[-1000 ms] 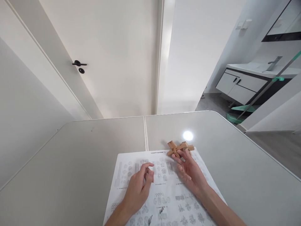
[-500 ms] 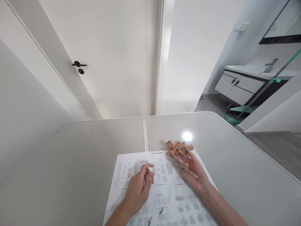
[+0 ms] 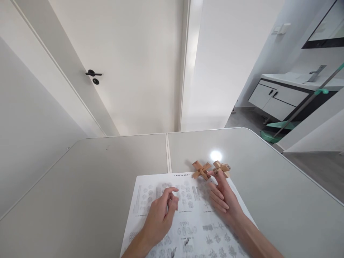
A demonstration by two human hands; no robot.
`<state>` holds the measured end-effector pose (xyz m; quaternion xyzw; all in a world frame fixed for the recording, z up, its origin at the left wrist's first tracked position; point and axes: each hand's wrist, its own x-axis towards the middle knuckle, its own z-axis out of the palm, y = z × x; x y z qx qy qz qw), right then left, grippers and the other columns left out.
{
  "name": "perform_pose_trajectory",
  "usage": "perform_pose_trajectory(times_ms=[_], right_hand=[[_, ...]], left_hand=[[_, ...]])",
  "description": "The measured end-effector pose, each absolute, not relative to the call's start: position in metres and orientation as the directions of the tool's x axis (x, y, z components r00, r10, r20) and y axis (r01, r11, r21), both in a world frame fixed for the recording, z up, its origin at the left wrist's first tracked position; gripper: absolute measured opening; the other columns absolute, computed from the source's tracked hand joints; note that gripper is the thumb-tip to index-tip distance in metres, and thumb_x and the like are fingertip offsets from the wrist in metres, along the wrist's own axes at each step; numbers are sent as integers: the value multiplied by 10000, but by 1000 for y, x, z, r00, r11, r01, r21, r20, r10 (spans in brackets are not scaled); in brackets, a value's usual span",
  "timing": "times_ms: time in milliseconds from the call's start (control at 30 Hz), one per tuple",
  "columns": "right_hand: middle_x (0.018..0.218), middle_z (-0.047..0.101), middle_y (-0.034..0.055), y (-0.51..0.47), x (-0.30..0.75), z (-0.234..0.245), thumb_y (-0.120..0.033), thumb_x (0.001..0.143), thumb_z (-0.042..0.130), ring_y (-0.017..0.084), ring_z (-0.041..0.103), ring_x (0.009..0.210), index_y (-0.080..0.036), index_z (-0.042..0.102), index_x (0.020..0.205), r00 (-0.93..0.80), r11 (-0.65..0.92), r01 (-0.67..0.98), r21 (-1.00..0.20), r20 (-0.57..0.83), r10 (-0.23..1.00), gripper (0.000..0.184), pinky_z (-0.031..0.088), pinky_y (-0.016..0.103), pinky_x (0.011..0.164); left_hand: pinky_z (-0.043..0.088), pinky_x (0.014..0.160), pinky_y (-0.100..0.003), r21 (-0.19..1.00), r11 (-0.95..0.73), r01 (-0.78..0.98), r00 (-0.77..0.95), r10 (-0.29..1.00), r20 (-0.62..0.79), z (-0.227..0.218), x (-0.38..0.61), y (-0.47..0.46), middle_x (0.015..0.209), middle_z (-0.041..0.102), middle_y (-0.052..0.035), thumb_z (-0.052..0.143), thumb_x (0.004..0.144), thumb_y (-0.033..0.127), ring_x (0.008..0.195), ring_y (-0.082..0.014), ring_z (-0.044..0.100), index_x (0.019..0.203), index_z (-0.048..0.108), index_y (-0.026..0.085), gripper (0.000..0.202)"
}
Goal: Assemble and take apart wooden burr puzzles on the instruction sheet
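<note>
Right cross (image 3: 225, 167) just shifted clear of the left cross (image 3: 198, 167) by the sheet's (image 3: 150, 180) far edge, so we've two separate bits. Our right hand (image 3: 224, 195) touches it, grip unclear; left hand (image 3: 161, 215) loosely curled, thumb apart, empty.

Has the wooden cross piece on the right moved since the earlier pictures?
Yes, the right wooden cross has shifted rightward, farther from the table seam.
</note>
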<state>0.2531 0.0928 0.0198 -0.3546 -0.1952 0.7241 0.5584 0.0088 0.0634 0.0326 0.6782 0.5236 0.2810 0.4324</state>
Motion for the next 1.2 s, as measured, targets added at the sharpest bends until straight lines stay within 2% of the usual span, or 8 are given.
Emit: perform_pose_trajectory(times_ms=[200,333,467,600,733,967,1100,1200], right_hand=[[463,306,-108,77,243,23,-690,994,485,84,186,396,-228,633,989,32,-89,-218,-972,-99,995,485,181,226,389],[532,340,-76,66,234,20,-599,1030,442,118,280,489,-202,618,866,-206,104,158,-982,70,976,464,228,265,491],[579,331,-66,61,224,18,-385,1026,454,114,301,528,-221,409,688,-440,292,308,-906,137,888,378,239,267,526],[593,340,-73,57,218,17,-222,968,470,101,291,524,-229,308,709,-571,355,332,-874,114,813,305,237,257,531],[590,370,-78,56,216,16,-181,935,490,100,302,522,-228,343,720,-606,401,337,-852,130,785,264,254,249,541],[619,437,-76,60,223,17,-397,1012,540,111,387,517,-225,517,884,-501,253,330,-909,58,863,216,276,245,519],[588,469,-78,61,226,18,-550,1057,447,114,403,493,-214,566,1008,-464,123,119,-985,54,884,360,324,246,522],[524,471,-93,63,226,20,-544,1077,432,98,384,457,-207,556,965,-478,5,3,-1000,3,878,375,355,244,537]], left_hand=[[398,550,-256,880,-82,468,299,952,-70,33,10,63,783,589,14,346,1082,479,597,-138,466,1246,554,226,366],[447,635,-275,895,-90,437,317,947,-59,33,9,60,845,620,-5,388,1076,502,679,-152,526,1269,556,238,368],[508,936,-387,953,-96,288,406,913,-30,35,5,57,1263,631,-110,533,960,687,1056,-248,609,1420,483,270,623],[398,1144,-503,995,-20,96,496,868,-30,38,3,58,1470,538,-147,669,762,819,1335,-358,507,1518,420,290,956],[460,1089,-504,999,35,22,570,821,-41,41,6,60,1365,630,-122,827,766,609,1263,-352,592,1405,550,275,772],[481,1069,-457,995,19,101,397,916,-58,42,6,61,1318,667,-90,850,778,348,1199,-299,636,1337,579,278,625],[498,1042,-469,974,0,228,339,937,-80,41,5,61,1224,698,-78,882,729,325,1148,-301,651,1334,579,284,678],[498,1031,-468,962,-34,273,340,938,-63,38,5,60,1245,684,-78,909,685,321,1149,-308,637,1321,596,292,710]])
